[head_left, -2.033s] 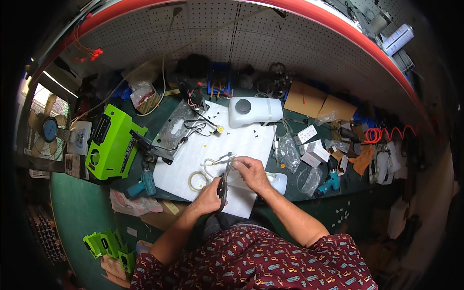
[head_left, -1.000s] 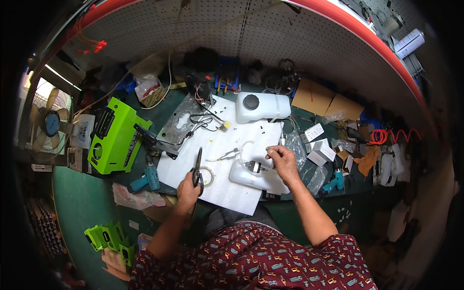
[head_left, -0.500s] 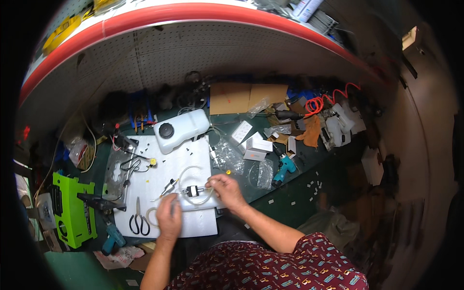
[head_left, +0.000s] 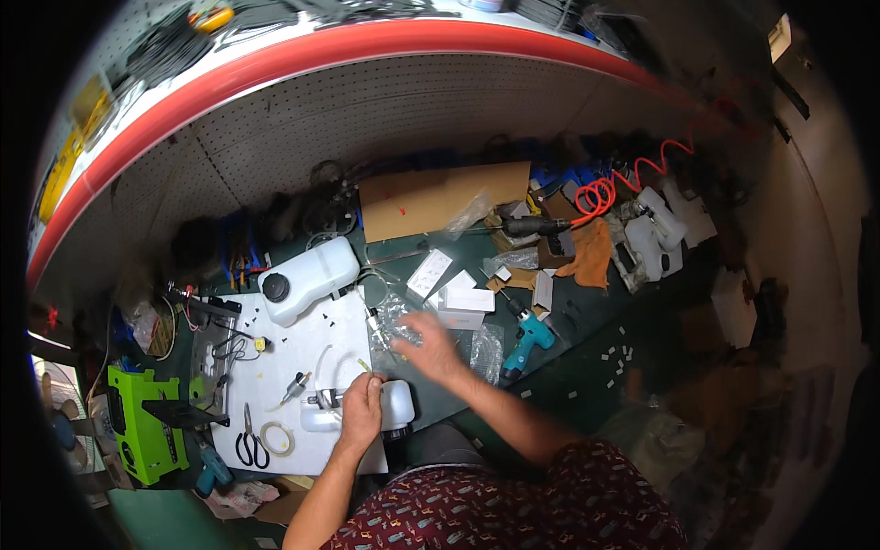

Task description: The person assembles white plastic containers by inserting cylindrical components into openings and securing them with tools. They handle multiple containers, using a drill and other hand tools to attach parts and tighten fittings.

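A green workbench (head_left: 469,261) is stretching below a pegboard wall (head_left: 275,119), with a red-edged shelf (head_left: 367,41) curving overhead. A white foam sheet (head_left: 298,353) is covering the bench's left part, scissors (head_left: 247,442) and a tubing coil (head_left: 277,438) lying near its front edge. A red coiled hose (head_left: 596,197) is looping over on the right, beyond an orange cloth (head_left: 588,252).

Now the containers! A big whitish tank (head_left: 321,273) with a black cap is resting across the sheet's back edge; its contents aren't showing. A blue bin (head_left: 240,247) behind is holding orange-handled tools. White boxes (head_left: 467,299) are clustering beside clear plastic bags, their insides hidden from here.

And the hands: a smaller white bottle (head_left: 399,401) is lying on its side at the sheet's front right, a metal fitting (head_left: 323,399) sitting over it. The left hand (head_left: 362,408) is closing thumb and fingers around a pale tube (head_left: 364,366) right above that bottle. The right hand (head_left: 428,346), blurred, is hovering near the bags, fingers spreading and apparently gripping nothing.
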Available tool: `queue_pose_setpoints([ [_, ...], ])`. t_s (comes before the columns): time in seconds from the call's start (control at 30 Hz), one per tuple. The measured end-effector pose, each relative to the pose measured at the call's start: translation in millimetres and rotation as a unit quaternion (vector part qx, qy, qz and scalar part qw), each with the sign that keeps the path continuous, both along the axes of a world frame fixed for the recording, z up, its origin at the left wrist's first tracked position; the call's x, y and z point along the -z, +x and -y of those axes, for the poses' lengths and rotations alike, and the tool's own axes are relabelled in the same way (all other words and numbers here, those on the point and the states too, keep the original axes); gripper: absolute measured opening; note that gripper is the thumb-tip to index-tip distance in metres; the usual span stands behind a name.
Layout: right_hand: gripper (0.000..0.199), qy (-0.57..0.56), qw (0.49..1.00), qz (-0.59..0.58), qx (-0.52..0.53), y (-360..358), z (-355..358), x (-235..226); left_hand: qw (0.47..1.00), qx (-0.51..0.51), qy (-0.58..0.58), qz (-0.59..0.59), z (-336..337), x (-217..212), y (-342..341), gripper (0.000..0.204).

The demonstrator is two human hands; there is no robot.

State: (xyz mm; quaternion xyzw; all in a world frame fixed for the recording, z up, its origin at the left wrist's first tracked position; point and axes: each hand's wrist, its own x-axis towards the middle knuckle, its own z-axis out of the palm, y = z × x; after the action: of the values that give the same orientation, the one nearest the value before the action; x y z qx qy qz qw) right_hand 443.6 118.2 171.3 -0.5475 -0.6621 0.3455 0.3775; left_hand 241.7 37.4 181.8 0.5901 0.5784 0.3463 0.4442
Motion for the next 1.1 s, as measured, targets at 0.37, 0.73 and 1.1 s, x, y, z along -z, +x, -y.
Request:
queue_pose_setpoints([
  [0.37,0.074,-0.023,0.949,0.288,-0.128,150,-10,57,0.996,-0.062,-0.060,-0.005,-3,11,49,0.034],
  [0.73,0.055,0.009,0.884,0.419,-0.206,159,-120,113,0.995,-0.070,-0.014,-0.066,-9,-5,79,0.028],
  [1.1,0.043,-0.391,0.770,-0.477,-0.166,144,-36,38,0.988,-0.109,-0.063,0.089,-61,-26,109,0.048],
])
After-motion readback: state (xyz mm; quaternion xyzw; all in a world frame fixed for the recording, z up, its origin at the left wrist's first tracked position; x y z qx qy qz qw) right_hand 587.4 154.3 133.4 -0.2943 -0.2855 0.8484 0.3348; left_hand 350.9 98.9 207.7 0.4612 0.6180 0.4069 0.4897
